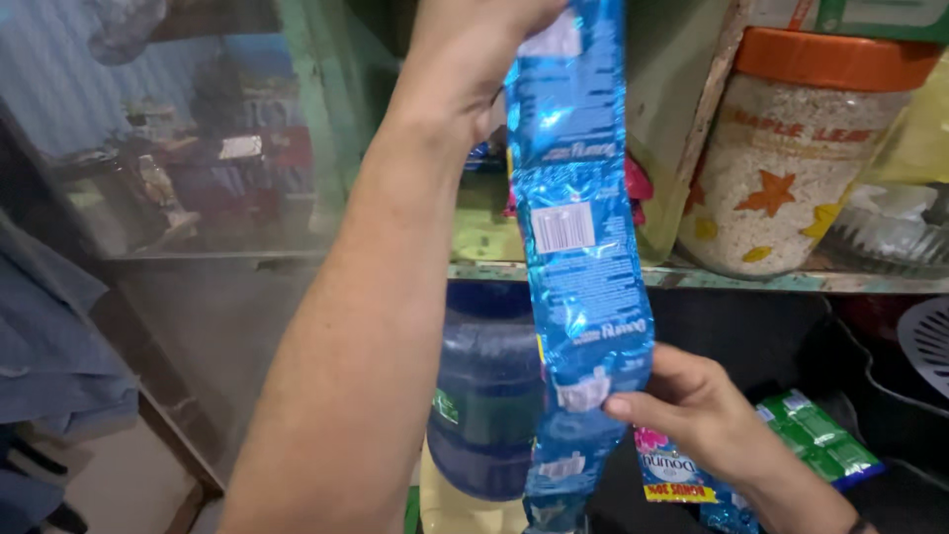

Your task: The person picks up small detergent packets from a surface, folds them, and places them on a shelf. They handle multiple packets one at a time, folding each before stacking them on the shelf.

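Shelves fill the background, with a grain jar (801, 168) on the green shelf (751, 280) and a blue water bottle (484, 396) under it. I hold a blue sachet strip (583, 267) in front of the shelf, its long axis near vertical. My left hand (474, 40) grips its top end, fingers closed; my right hand (692, 405) pinches the lower part between thumb and fingers.

Dim indoor light, mostly from above-left; glare on blue sachet strip (583, 227); lower shelf shadowed; left background hazy, soft.
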